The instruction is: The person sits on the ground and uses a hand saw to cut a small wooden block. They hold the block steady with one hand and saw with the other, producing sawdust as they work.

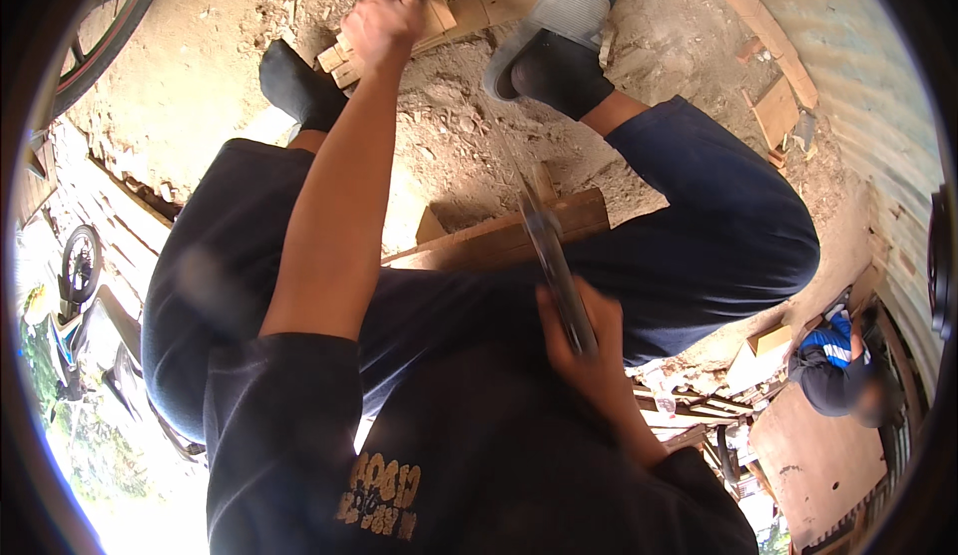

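Note:
My left hand [382, 21] is closed on light wooden pieces [334, 59], stacked along a strip of wood on the dirt near my feet. My right hand [584, 330] is closed round the dark handle of a long tool [559, 276]; its thin far end is blurred, so I cannot make out its kind. Beneath that tool, a brown wooden plank [584, 218] lies across the ground between my legs, with a small wooden block [429, 228] beside it.
My sandalled right foot [549, 36] and socked left foot [294, 86] flank the wood. Wheels [95, 31] and a motorbike [75, 305] are at left; corrugated metal [878, 106] is at right. Another person [833, 365] sits at lower right near a pale board [818, 465].

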`<state>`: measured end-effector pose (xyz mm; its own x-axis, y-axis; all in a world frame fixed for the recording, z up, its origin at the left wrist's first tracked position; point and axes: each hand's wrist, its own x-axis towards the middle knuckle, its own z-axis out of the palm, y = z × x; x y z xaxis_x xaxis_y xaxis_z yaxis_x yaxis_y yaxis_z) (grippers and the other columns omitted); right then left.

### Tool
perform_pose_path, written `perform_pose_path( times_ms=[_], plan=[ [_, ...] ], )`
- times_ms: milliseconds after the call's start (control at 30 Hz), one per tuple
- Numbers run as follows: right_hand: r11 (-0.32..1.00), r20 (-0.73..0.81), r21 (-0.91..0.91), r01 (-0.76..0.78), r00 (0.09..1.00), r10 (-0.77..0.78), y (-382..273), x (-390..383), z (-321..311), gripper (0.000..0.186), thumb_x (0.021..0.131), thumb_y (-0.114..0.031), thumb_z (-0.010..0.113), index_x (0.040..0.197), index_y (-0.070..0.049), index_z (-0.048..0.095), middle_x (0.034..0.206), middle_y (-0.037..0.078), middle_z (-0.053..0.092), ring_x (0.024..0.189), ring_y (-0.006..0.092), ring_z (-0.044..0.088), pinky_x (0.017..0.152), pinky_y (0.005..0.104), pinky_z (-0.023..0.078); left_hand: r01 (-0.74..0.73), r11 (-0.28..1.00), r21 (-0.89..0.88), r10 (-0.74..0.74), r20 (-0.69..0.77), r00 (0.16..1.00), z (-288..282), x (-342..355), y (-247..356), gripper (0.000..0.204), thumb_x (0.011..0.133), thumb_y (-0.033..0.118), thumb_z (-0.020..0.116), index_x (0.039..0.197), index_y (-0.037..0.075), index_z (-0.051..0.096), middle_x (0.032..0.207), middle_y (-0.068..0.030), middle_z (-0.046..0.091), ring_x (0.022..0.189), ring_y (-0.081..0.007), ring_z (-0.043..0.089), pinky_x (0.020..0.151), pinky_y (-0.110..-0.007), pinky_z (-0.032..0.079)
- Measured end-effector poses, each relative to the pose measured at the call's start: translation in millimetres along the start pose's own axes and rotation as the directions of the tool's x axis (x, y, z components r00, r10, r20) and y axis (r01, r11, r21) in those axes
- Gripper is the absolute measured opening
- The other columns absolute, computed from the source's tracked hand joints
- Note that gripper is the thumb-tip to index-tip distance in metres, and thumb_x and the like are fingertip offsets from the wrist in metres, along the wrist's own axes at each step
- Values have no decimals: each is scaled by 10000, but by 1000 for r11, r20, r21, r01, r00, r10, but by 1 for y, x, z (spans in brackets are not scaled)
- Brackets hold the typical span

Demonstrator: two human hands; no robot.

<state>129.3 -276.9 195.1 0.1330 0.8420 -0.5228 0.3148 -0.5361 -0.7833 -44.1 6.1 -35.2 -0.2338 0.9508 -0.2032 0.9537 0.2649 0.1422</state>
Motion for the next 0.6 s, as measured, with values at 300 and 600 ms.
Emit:
perform_pose_path(
  times_ms=[300, 600],
  plan=[
    [999, -30, -34, 6, 1000, -7, 1, -9, 1, 78, 895, -30, 631, 843, 16, 597, 603, 78, 531, 549, 71, 515, 506, 284, 416, -20, 999, -49, 19, -23, 1000, -1, 1, -3, 605, 871, 415, 357, 785, -62, 717, 819, -292, 684, 752, -369, 691, 766, -430, 509],
    [999, -29, -29, 12, 1000, -13, -3, -15, 2, 102, 889, -27, 636, 814, 12, 578, 601, 108, 543, 506, 117, 521, 487, 298, 405, -59, 994, -89, 50, -104, 993, 2, -1, -5, 574, 858, 397, 357, 806, -41, 724, 810, -281, 683, 774, -379, 689, 811, -420, 501]
  ],
)
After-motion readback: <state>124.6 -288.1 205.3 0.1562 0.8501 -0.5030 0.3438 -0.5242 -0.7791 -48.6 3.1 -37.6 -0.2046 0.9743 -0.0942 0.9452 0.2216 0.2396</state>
